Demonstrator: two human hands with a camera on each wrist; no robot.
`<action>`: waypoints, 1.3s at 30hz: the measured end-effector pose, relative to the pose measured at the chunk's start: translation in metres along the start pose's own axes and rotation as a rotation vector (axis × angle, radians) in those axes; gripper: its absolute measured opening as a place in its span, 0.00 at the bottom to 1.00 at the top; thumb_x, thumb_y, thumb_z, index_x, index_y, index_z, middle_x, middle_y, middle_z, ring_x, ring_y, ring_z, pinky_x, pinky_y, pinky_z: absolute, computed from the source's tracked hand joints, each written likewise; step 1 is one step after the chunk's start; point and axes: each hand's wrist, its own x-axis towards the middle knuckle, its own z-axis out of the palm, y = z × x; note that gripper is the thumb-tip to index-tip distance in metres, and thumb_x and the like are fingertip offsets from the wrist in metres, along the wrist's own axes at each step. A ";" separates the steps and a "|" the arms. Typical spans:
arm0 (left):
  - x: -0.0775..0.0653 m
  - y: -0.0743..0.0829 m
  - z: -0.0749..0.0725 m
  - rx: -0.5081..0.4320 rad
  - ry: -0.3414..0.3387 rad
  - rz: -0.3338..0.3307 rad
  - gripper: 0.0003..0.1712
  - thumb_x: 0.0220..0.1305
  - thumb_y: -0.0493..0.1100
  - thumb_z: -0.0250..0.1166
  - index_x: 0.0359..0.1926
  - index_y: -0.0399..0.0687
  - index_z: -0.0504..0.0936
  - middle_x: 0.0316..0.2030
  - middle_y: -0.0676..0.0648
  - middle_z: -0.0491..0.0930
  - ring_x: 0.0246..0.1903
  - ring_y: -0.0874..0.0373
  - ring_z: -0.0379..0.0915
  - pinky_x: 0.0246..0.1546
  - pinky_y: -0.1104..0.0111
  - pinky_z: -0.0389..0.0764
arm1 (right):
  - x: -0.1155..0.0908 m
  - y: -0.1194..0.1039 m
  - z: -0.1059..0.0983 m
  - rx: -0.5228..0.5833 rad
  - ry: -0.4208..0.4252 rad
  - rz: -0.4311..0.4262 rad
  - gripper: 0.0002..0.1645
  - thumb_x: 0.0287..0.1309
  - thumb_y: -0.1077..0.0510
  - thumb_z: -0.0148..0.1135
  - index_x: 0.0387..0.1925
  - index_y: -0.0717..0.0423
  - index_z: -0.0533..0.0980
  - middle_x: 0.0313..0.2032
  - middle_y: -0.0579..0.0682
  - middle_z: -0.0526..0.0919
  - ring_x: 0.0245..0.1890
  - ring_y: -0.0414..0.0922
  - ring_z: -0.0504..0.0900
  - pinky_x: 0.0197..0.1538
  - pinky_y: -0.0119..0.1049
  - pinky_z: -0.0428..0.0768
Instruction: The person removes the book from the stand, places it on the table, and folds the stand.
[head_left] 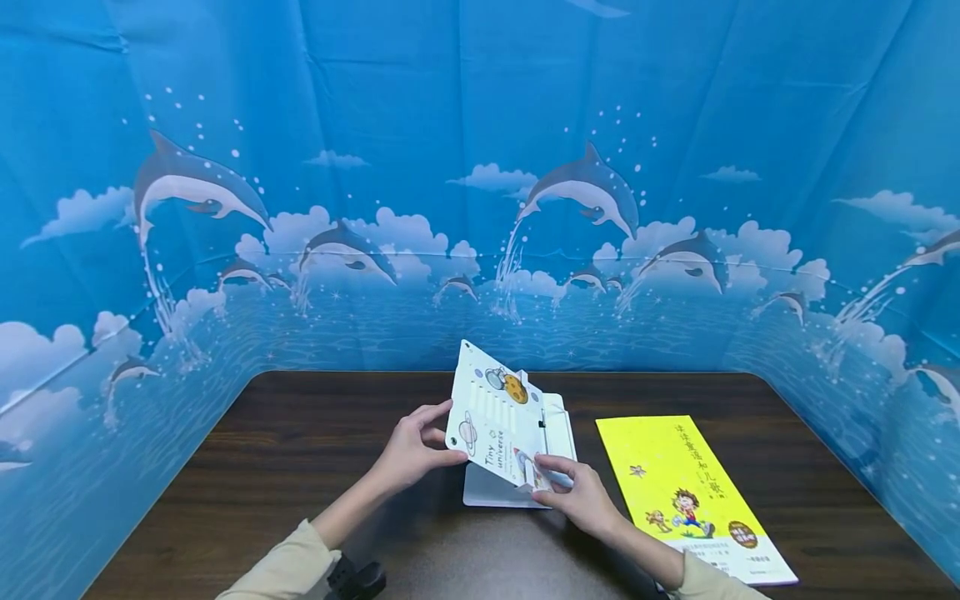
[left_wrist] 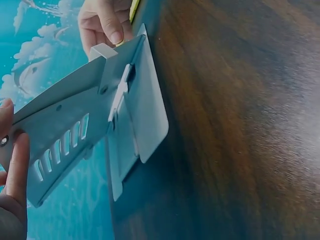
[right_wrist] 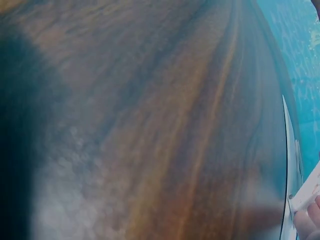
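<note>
A white book stand [head_left: 491, 408] printed with "Tiny universe", a planet and an astronaut is on the table, its slotted panel tilted up over a flat base [head_left: 498, 493]. My left hand [head_left: 416, 446] pinches the panel's left edge between thumb and fingers. At the panel's lower right corner, my right hand [head_left: 577, 496] pinches the small ledge with thumb and forefinger. The left wrist view shows the grey-looking back of the panel [left_wrist: 65, 135] and the hinge [left_wrist: 119, 95] joining it to the base. In the right wrist view only a few fingertips [right_wrist: 306, 222] appear at the edge.
To the right of the stand lies a yellow book [head_left: 660, 475] with a cartoon child on its cover. The dark wooden table [head_left: 300, 433] has a blue dolphin-print curtain [head_left: 420, 167] behind and around it. A black strap [head_left: 352, 577] is on the left wrist.
</note>
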 end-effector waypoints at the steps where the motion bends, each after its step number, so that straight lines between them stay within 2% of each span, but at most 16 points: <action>1: -0.001 -0.001 -0.001 0.004 0.004 -0.012 0.43 0.44 0.31 0.70 0.61 0.25 0.60 0.51 0.32 0.65 0.37 0.46 0.79 0.35 0.70 0.76 | 0.000 0.000 0.000 -0.015 0.004 -0.010 0.31 0.44 0.61 0.70 0.52 0.67 0.72 0.50 0.63 0.76 0.51 0.55 0.74 0.48 0.41 0.76; 3: -0.003 -0.004 -0.002 0.012 0.012 -0.040 0.43 0.44 0.31 0.70 0.61 0.25 0.60 0.51 0.32 0.65 0.36 0.47 0.79 0.36 0.70 0.75 | 0.000 0.000 0.001 -0.046 0.012 -0.025 0.30 0.43 0.62 0.70 0.51 0.67 0.73 0.49 0.63 0.76 0.50 0.55 0.74 0.48 0.41 0.76; 6: -0.008 -0.009 -0.005 0.013 0.027 -0.081 0.43 0.44 0.31 0.70 0.61 0.26 0.60 0.50 0.32 0.65 0.35 0.48 0.80 0.31 0.74 0.74 | 0.000 0.001 0.001 -0.099 0.014 -0.039 0.29 0.42 0.63 0.70 0.50 0.66 0.74 0.48 0.62 0.77 0.50 0.55 0.75 0.47 0.41 0.76; 13: -0.016 -0.027 -0.010 0.003 0.052 -0.151 0.42 0.43 0.29 0.71 0.60 0.25 0.61 0.46 0.35 0.67 0.33 0.52 0.79 0.28 0.74 0.74 | 0.002 0.002 0.001 -0.165 0.006 -0.071 0.28 0.42 0.64 0.70 0.48 0.67 0.75 0.48 0.61 0.78 0.51 0.55 0.74 0.48 0.43 0.76; 23: -0.027 -0.049 -0.011 0.019 0.046 -0.195 0.43 0.42 0.28 0.70 0.59 0.21 0.60 0.44 0.34 0.72 0.31 0.52 0.79 0.23 0.71 0.75 | 0.002 0.004 0.003 -0.179 -0.019 -0.100 0.27 0.40 0.67 0.70 0.47 0.69 0.75 0.47 0.62 0.78 0.50 0.56 0.74 0.48 0.44 0.75; 32: -0.037 -0.061 -0.002 0.141 0.095 -0.263 0.42 0.37 0.27 0.72 0.56 0.20 0.63 0.41 0.37 0.74 0.29 0.53 0.79 0.25 0.72 0.76 | 0.001 0.004 0.005 -0.224 -0.027 -0.118 0.26 0.40 0.69 0.69 0.46 0.69 0.75 0.46 0.62 0.78 0.50 0.56 0.75 0.48 0.46 0.74; 39: -0.037 -0.062 0.001 0.181 0.111 -0.264 0.41 0.37 0.27 0.72 0.55 0.20 0.65 0.41 0.37 0.73 0.29 0.54 0.79 0.25 0.72 0.76 | 0.000 0.002 0.003 -0.247 -0.024 -0.105 0.26 0.40 0.69 0.69 0.46 0.68 0.75 0.46 0.62 0.78 0.49 0.56 0.75 0.48 0.47 0.74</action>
